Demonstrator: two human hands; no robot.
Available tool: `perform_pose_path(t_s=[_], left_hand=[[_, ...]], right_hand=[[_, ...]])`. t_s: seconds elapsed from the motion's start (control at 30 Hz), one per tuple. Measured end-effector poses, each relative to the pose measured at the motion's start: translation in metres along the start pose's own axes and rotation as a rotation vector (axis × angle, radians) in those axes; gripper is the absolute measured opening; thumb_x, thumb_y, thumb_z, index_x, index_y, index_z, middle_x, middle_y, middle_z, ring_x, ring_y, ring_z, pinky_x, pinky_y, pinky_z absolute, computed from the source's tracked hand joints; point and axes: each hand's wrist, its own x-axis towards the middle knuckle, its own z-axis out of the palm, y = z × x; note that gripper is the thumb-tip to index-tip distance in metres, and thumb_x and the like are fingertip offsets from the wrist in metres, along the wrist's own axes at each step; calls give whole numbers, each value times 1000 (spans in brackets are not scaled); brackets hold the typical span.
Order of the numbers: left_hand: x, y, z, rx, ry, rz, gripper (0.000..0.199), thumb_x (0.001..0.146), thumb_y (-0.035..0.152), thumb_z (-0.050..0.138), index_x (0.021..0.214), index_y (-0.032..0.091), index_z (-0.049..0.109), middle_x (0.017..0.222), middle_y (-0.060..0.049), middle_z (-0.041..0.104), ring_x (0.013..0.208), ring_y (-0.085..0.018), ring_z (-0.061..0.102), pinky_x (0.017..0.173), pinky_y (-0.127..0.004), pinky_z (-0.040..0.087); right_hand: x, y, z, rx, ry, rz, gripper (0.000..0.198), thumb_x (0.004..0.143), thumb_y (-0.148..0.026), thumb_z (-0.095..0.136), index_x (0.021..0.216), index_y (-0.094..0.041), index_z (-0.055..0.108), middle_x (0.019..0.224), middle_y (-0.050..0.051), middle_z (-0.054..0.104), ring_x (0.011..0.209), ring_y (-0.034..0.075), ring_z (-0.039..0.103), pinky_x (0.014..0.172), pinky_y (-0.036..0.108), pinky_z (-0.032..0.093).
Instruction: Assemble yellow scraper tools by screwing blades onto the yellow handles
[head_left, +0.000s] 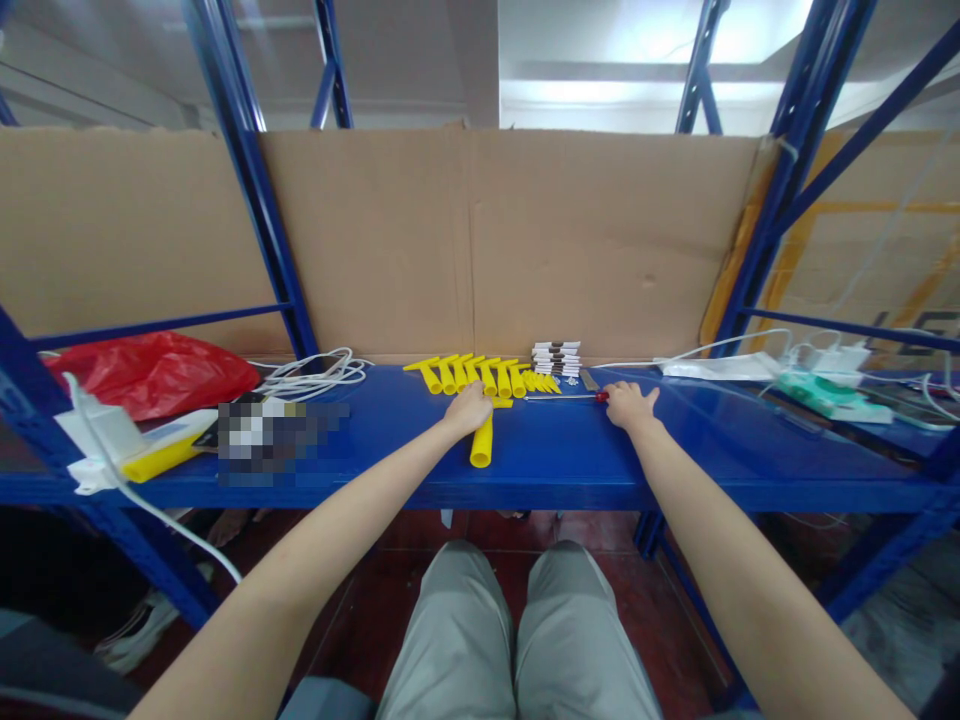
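My left hand (469, 410) is closed on one end of the crossbar of a yellow T-shaped plastic piece (482, 440), whose round hollow tube points toward me on the blue shelf. My right hand (630, 405) lies to the right, with thumb and fingers on the red handle of a screwdriver (562, 398); its thin shaft points left, and the little finger sticks out. Behind my left hand stands a row of several more yellow T-shaped pieces (450, 372). Small yellow pointed parts (541, 382) lie at the row's right end.
A stack of small white packets (556, 358) sits against the cardboard wall (600, 250). On the left are a red plastic bag (165, 375), coiled white cable (322, 372) and a yellow tube (161, 460). A green-and-white packet (832, 398) and cables lie right. Blue posts (274, 200) frame the shelf.
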Motion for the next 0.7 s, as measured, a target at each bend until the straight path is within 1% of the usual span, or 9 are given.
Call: perform_pose_path(t_s=[0.17, 0.27, 0.37, 0.4, 0.47, 0.53, 0.6, 0.7], left_hand=[[11, -11, -19, 86, 78, -1, 45, 87, 18, 36, 129, 12, 50, 127, -15, 61, 121, -25, 55, 100, -36, 41], [16, -24, -26, 113, 148, 55, 45, 87, 16, 36, 130, 13, 49, 127, -14, 61, 121, -25, 55, 101, -36, 42], [16, -37, -22, 97, 212, 88, 45, 84, 12, 40, 127, 13, 52, 132, -13, 57, 123, -23, 53, 102, -33, 42], [16, -41, -19, 88, 210, 93, 45, 82, 11, 42, 126, 12, 54, 132, -13, 57, 123, -23, 53, 103, -32, 41], [15, -45, -14, 60, 205, 120, 45, 79, 9, 45, 122, 11, 56, 129, -13, 59, 121, -22, 54, 104, -32, 41], [14, -47, -12, 33, 239, 147, 44, 77, 7, 46, 119, 12, 58, 125, -12, 62, 121, -22, 54, 106, -33, 39], [14, -47, -12, 10, 263, 144, 42, 76, 6, 47, 116, 14, 60, 122, -11, 64, 120, -22, 55, 107, -34, 38], [13, -48, -14, -19, 219, 107, 39, 74, 5, 49, 110, 14, 62, 121, -12, 64, 117, -22, 57, 105, -33, 40]], right_hand=[[1, -3, 0, -15, -9, -6, 54, 85, -3, 30, 132, -19, 51, 141, 13, 45, 131, 29, 36, 106, 69, 18], [2, -3, 1, -21, 11, -15, 54, 84, -4, 30, 132, -16, 50, 141, 15, 46, 131, 29, 37, 106, 68, 19], [4, -4, 3, -29, 27, -34, 54, 84, -4, 30, 132, -16, 49, 140, 16, 46, 130, 29, 37, 105, 68, 20], [4, -4, 3, -32, 32, -47, 54, 84, -4, 31, 132, -17, 49, 140, 16, 46, 130, 30, 38, 105, 69, 20], [7, -6, 4, -44, 37, -74, 55, 82, -4, 33, 132, -18, 49, 138, 16, 47, 129, 30, 38, 104, 69, 20], [10, -7, 4, -52, 25, -99, 56, 81, -4, 35, 132, -18, 49, 137, 16, 48, 129, 31, 38, 103, 70, 20], [14, -8, 4, -50, -1, -127, 57, 79, -4, 36, 133, -19, 49, 137, 16, 48, 129, 31, 38, 103, 70, 21], [20, -7, 2, -51, -37, -174, 59, 77, -4, 38, 134, -18, 47, 138, 15, 48, 129, 32, 38, 103, 70, 20]])
